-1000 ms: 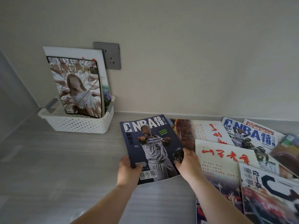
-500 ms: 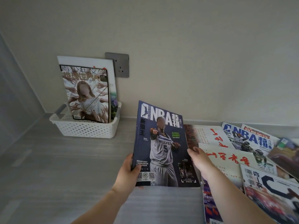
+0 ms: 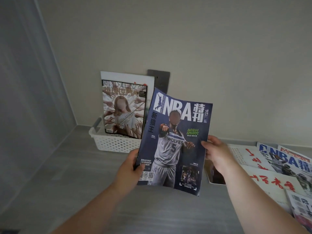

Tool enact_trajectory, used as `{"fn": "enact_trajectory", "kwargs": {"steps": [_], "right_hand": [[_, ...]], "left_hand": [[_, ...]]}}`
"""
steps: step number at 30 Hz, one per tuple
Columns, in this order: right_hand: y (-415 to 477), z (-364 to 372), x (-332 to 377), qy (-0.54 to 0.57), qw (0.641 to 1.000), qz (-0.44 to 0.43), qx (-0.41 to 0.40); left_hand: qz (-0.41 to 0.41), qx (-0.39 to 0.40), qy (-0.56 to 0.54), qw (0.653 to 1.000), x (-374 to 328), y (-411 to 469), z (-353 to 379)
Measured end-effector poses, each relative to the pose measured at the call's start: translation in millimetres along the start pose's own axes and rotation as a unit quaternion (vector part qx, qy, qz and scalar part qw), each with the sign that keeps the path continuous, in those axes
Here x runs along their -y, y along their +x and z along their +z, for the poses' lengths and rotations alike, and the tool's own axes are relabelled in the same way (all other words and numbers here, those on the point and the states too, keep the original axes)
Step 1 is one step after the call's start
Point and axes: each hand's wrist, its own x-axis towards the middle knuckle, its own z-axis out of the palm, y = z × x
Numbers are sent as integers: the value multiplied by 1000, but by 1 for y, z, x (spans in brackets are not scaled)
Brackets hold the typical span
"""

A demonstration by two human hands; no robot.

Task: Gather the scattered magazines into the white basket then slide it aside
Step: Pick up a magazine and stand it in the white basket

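A person's two bare hands hold a blue NBA magazine (image 3: 175, 141) upright in the air, just in front of and to the right of a white basket (image 3: 114, 144); its left edge overlaps the basket's right end. The left hand (image 3: 130, 168) grips the lower left edge near the spine, thumb curled onto the cover and fingers hidden behind. The right hand (image 3: 217, 154) has its fingers curled at the mid right edge and appears to pinch it, though motion blur softens the contact. Two magazines (image 3: 124, 108) already stand in the basket, leaning on the wall behind it. Far to the basket's right, more scattered magazines (image 3: 273, 168) lie overlapping on the grey counter (image 3: 67, 174). The held magazine looks light, thin and glossy, so likely floppy and a little slippery. Gripping both side edges should keep it flat while it is lowered into the basket.
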Motion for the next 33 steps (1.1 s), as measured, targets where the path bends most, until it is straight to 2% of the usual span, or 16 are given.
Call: {"fn": "enact_trajectory", "kwargs": {"steps": [4, 10, 18, 25, 29, 33], "right_hand": [[3, 43, 27, -51, 997, -59, 19], [22, 102, 76, -66, 986, -143, 58], [58, 169, 103, -39, 975, -207, 68], [91, 190, 76, -50, 976, -212, -9], [107, 188, 56, -42, 979, -193, -39], [116, 180, 45, -45, 982, -173, -64]], "left_hand": [[28, -68, 25, 997, 1, 28, -38], [90, -164, 12, 982, -16, 86, -102], [89, -241, -26, 966, -24, 155, -172], [75, -196, 72, 975, -1, 190, -188], [75, -201, 85, 973, 3, 201, -180], [79, -159, 93, 980, 4, 207, -170]]}}
